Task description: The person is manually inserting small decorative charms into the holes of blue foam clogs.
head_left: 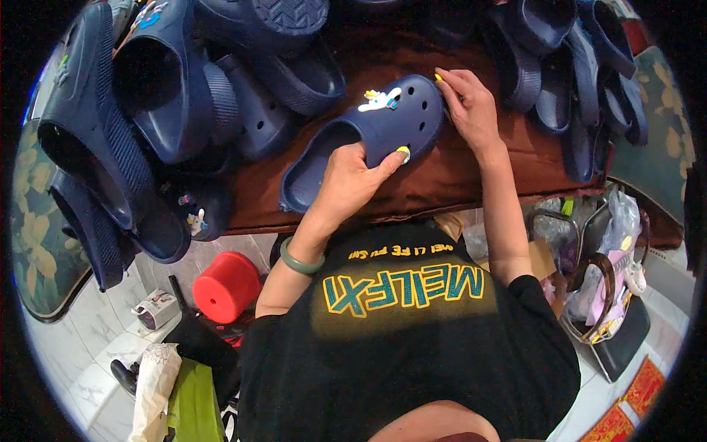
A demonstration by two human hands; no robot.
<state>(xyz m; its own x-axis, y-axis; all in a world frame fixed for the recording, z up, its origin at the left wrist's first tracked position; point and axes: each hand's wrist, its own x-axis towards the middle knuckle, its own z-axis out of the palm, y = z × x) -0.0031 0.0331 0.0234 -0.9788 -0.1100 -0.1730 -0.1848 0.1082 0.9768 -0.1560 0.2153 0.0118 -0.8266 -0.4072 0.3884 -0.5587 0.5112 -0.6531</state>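
A navy clog (412, 110) with round vent holes lies tilted across the table's near side, its toe pointing to the upper right. On its upper sits a white cartoon-figure charm (379, 100). My left hand (350, 180) grips the clog by its side, thumb pressed on the upper near the opening; the other fingers are hidden beneath. Beside the toe, my right hand (471, 107) has thumb and forefinger brought together in a pinch, yellow nails showing. Whether something small is between those fingertips cannot be made out.
Piled navy clogs (158, 96) crowd the left, with more clogs (567, 81) at the far right. A brown cloth (530, 166) covers the table. Below stand a red stool (227, 286), a green bag (195, 401) and a basket of bags (589, 335).
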